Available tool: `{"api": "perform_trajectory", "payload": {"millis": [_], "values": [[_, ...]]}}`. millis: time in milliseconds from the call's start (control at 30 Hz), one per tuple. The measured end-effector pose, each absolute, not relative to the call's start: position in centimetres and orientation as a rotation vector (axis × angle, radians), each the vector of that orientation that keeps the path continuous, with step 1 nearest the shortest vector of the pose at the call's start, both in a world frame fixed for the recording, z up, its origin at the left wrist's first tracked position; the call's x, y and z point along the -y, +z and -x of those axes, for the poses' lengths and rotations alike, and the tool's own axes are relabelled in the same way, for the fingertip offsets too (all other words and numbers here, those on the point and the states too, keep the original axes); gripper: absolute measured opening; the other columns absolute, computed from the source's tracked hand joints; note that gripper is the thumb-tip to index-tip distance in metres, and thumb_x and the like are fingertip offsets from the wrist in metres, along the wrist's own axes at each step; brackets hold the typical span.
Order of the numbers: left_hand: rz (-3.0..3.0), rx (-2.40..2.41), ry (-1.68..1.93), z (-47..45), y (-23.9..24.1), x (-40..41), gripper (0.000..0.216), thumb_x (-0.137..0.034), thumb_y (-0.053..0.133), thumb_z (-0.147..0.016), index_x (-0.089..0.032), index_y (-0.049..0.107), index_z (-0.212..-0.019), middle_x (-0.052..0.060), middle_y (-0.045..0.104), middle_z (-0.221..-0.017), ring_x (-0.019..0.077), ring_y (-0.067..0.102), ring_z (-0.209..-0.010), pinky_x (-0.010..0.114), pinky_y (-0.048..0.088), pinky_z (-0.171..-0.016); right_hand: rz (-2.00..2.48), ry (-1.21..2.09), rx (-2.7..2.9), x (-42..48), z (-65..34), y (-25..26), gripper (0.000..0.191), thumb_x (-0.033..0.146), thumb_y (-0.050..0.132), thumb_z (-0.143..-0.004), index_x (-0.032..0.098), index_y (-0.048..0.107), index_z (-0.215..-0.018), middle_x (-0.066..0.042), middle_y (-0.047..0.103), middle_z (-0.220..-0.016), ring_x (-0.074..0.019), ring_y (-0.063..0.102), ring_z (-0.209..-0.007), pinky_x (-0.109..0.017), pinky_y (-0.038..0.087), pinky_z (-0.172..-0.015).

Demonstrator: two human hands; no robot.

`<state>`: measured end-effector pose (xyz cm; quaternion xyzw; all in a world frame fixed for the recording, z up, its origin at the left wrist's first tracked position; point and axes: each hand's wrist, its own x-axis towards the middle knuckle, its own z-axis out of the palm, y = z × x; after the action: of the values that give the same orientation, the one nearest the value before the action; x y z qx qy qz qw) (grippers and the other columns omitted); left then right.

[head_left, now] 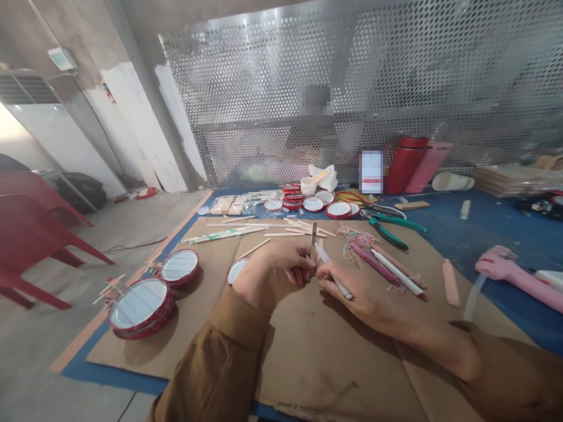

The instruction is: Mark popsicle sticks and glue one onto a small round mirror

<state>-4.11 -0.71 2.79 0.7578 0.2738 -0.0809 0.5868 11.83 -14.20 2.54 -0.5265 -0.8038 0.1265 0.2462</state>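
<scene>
My left hand (281, 266) is closed around a thin wooden stick (314, 237) that stands upright between the fingers, above a brown cardboard sheet (308, 351). My right hand (356, 290) meets it from the right, pinching a white pen-like tool (335, 275) whose tip touches the stick's base. A small red-rimmed drum (235, 271) lies partly hidden behind my left wrist. Both arms wear brown sleeves.
Two larger red-rimmed drums (141, 305) (179, 266) sit at the left on the cardboard. Loose wooden sticks (264, 228), several small red lids (314, 204), green pliers (391, 225), pink and white tubes (387, 269), a pink glue gun (514, 272) and red chairs (30, 234) surround the work. A perforated metal screen (373, 88) stands behind.
</scene>
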Motion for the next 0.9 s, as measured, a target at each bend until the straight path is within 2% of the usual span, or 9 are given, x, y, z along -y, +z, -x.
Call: {"api": "perform_trajectory", "payload": {"millis": [700,900], "values": [[-1.761,-0.651,-0.192,4.1,3.0,0.8,0.01,-0.019,0.054,-0.084,-0.015,0.063,-0.083,0.0,0.062,-0.063,0.0107,0.062,-0.059,0.023,0.052,-0.06,1.356,0.399,2.19,13.5,-12.3,1.0,0.018,0.026,0.043,-0.097,0.02,0.06,-0.095,-0.005,0.071,-0.085,-0.0186,0.065,-0.078,-0.029,0.048,-0.07],[-1.772,-0.647,-0.183,4.1,2.5,0.5,0.011,-0.016,0.053,-0.084,-0.015,0.063,-0.078,-0.001,0.062,-0.062,0.01,0.062,-0.057,0.021,0.051,-0.056,1.397,0.401,2.225,13.7,-12.2,1.5,0.018,0.026,0.044,-0.096,0.021,0.061,-0.093,-0.005,0.071,-0.083,-0.0185,0.064,-0.075,-0.029,0.048,-0.069]]}}
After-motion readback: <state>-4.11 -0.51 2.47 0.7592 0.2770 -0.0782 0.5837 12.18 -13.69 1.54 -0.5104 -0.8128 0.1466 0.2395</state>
